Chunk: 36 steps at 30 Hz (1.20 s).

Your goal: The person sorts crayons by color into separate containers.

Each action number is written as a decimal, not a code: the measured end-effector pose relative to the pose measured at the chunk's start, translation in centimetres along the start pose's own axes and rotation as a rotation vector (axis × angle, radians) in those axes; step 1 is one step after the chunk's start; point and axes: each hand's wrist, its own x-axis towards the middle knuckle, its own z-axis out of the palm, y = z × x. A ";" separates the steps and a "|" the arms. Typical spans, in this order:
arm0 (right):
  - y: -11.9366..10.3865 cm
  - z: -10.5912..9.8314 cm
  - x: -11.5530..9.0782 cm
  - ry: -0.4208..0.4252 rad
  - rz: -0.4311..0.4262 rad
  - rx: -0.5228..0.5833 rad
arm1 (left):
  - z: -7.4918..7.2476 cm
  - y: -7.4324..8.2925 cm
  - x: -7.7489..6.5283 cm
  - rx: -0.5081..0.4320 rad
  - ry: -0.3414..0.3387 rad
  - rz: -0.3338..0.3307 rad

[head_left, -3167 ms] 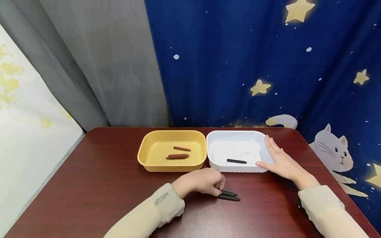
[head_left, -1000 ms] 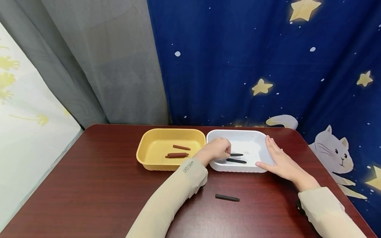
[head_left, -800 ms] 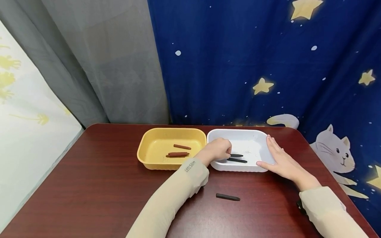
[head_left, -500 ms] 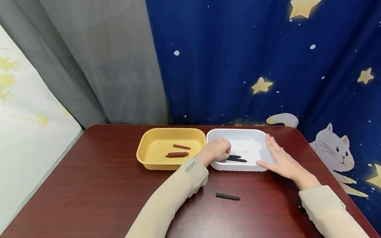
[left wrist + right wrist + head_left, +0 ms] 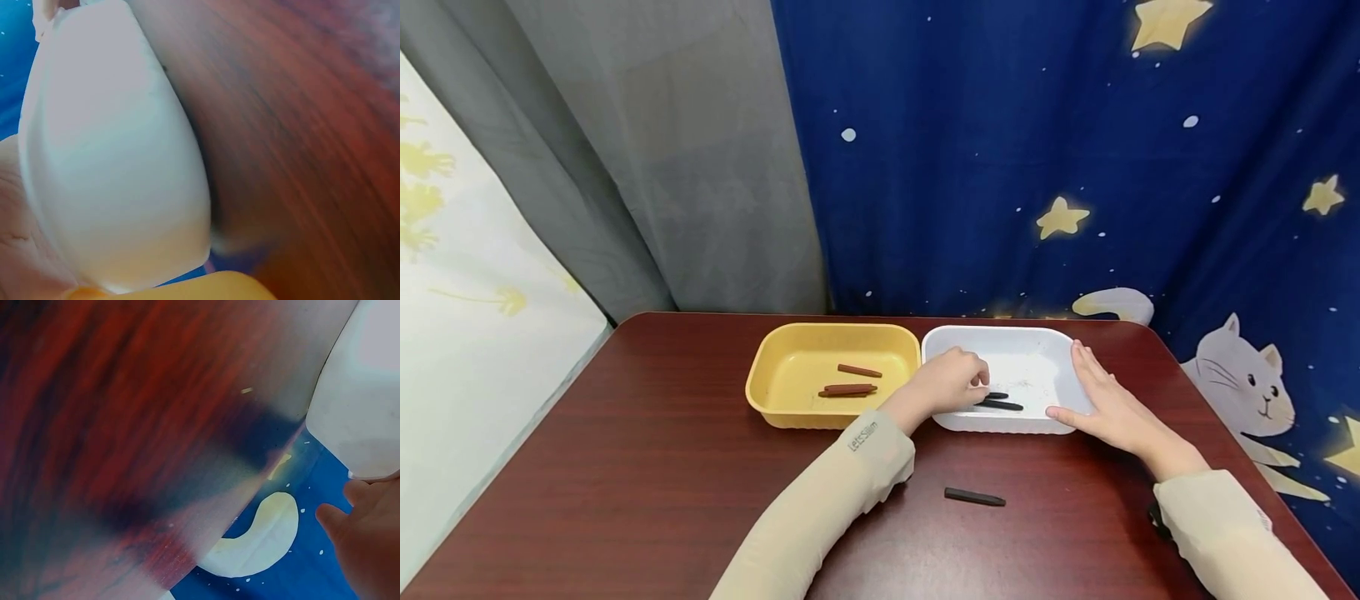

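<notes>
Over the left side of the white tray point(image 5: 1030, 423), my left hand point(image 5: 947, 382) bends loosely at the fingers, with a gap between thumb and forefinger. Just under its fingertips two black crayons point(image 5: 1003, 406) lie side by side on the tray floor, their left ends hidden by the hand. My right hand point(image 5: 1112, 412) rests on the tray's right rim, fingers straight and thumb spread; the right wrist view shows its fingers point(image 5: 331, 519) at the tray edge. A third black crayon point(image 5: 974, 497) lies on the table in front of the tray.
Left of the white tray and right beside it stands a yellow tray point(image 5: 820, 420) with brown crayons point(image 5: 859, 371) in it. Both trays are near the back edge of the dark red table point(image 5: 685, 467). Behind hangs a blue curtain point(image 5: 925, 208) with stars.
One of the two crayons on the table has gone into the white tray with my left hand. It now lies against the other one there, and the left fingers have loosened. The right hand stays put.
</notes>
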 end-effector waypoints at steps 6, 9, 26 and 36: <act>0.1 0.1 0.0 0.006 -0.004 -0.001 | -0.9 0.3 -1.8 0.006 0.062 0.066; 0.2 0.2 0.0 0.010 -0.006 0.000 | -1.4 0.5 -2.7 -0.027 0.071 0.087; 0.0 0.2 0.0 0.006 -0.011 0.003 | -2.2 3.3 -5.9 0.121 0.078 0.263; 0.0 0.1 -0.1 0.011 -0.015 0.002 | -1.5 4.5 -7.1 0.148 -0.007 0.350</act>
